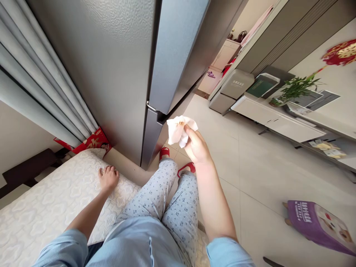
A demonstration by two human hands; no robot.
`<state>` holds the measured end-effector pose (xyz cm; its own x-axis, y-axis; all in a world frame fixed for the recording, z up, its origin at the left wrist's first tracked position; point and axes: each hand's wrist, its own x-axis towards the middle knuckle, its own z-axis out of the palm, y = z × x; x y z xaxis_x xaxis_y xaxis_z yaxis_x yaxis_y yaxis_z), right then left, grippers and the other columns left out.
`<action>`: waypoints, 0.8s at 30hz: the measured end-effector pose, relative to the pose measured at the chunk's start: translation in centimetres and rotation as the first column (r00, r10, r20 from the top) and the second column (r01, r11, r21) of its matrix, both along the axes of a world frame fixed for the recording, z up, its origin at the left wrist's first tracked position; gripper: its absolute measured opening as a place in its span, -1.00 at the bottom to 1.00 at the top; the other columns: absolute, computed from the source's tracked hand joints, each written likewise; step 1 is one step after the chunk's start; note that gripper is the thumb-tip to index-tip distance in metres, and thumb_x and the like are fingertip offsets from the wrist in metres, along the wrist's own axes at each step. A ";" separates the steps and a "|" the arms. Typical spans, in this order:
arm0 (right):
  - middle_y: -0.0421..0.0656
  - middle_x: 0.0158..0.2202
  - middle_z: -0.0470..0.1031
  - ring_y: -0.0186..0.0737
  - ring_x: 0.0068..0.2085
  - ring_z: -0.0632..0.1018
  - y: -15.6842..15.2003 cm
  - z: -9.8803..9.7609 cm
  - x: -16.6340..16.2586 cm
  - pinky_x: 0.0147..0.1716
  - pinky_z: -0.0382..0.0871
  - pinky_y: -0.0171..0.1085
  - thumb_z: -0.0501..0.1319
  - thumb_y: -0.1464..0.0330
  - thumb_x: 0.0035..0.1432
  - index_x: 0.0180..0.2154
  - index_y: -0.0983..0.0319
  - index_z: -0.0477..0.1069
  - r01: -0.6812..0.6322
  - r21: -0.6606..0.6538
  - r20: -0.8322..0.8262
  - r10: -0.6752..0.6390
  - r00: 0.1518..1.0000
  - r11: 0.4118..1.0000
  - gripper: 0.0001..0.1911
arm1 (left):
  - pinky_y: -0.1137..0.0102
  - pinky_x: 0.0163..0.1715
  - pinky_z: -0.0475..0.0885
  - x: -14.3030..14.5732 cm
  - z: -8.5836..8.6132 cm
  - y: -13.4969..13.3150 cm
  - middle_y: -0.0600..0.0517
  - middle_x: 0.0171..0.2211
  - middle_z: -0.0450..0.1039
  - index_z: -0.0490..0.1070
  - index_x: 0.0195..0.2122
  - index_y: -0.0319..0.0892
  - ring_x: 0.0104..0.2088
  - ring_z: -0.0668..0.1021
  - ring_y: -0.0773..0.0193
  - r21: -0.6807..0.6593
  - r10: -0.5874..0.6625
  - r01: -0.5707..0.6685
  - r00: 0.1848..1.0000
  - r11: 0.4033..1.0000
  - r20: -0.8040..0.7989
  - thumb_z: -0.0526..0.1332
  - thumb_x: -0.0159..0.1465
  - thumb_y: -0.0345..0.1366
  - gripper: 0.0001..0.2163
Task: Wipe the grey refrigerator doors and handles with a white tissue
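My right hand [196,147] is raised in front of me, its fingers pinched on a crumpled white tissue [179,129] with faint yellowish stains. The tissue hangs close to the lower edge of a grey refrigerator door [178,55]. My left hand [108,177] rests on the white quilted cushion [55,200] I sit on, fingers curled down against the fabric and holding nothing. My legs in patterned blue trousers and red slippers [164,152] stretch toward the refrigerator.
Grey curtains [36,78] hang at the left, with a red package [93,141] at their foot. A low white cabinet [278,118] with a potted plant [296,89] lines the right wall. A purple box [317,224] lies on the tiled floor.
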<state>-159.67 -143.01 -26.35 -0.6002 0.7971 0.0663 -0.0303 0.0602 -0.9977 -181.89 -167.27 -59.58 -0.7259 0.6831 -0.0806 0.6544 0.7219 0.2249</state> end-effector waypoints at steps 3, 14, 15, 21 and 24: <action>-0.16 -0.38 0.53 -0.19 -0.36 0.51 0.5 -0.5 1.1 -0.44 0.41 -0.25 0.33 -0.24 0.08 -0.28 0.13 0.53 -0.047 0.047 0.156 0.039 0.987 0.998 -0.43 | -0.06 0.44 -0.09 0.0 0.0 0.0 -0.26 0.10 0.54 0.54 -0.11 -0.25 0.24 0.45 -0.04 -0.014 -0.005 0.005 1.000 1.000 -0.002 -0.06 0.41 -0.29 -0.64; -0.13 -0.22 0.59 -0.13 -0.24 0.56 4.3 0.6 3.4 -0.27 0.47 -0.20 0.24 -0.01 0.28 -0.12 0.13 0.53 0.190 0.458 0.204 -0.311 0.928 0.869 -0.63 | -0.06 0.46 -0.13 -0.1 -0.8 -0.1 -0.26 0.12 0.54 0.54 -0.08 -0.24 0.30 0.42 -0.01 0.013 0.002 -0.002 1.000 1.000 0.014 -0.07 0.41 -0.26 -0.62; -0.14 -0.25 0.57 -0.12 -0.26 0.56 4.6 0.8 3.2 -0.28 0.47 -0.19 0.20 0.04 0.31 -0.13 0.12 0.52 0.220 0.517 0.197 -0.366 0.910 0.827 -0.67 | -0.05 0.47 -0.14 -0.2 -1.0 -0.1 -0.27 0.11 0.54 0.54 -0.07 -0.24 0.30 0.41 -0.02 0.017 0.004 -0.004 1.000 1.000 0.017 -0.08 0.41 -0.26 -0.62; -0.07 0.08 0.62 -0.02 0.17 0.59 6.3 0.8 0.5 0.21 0.46 0.03 0.01 0.39 0.28 0.02 0.07 0.52 0.119 0.859 0.132 -0.441 0.888 0.497 -0.59 | -0.05 0.49 -0.19 -0.2 -2.2 -0.1 -0.25 0.10 0.56 0.55 -0.07 -0.25 0.30 0.42 -0.04 0.052 0.035 -0.037 0.999 0.998 0.041 -0.05 0.40 -0.26 -0.62; -0.05 0.09 0.63 0.01 0.22 0.57 6.9 0.5 -1.2 0.27 0.41 0.10 -0.01 0.45 0.23 -0.02 0.06 0.53 -0.071 0.917 0.215 -0.335 0.917 0.393 -0.56 | -0.05 0.49 -0.22 -0.1 -2.5 -0.1 -0.24 0.08 0.56 0.55 -0.10 -0.25 0.28 0.44 -0.03 0.060 0.039 -0.042 0.998 0.997 0.044 -0.05 0.40 -0.27 -0.63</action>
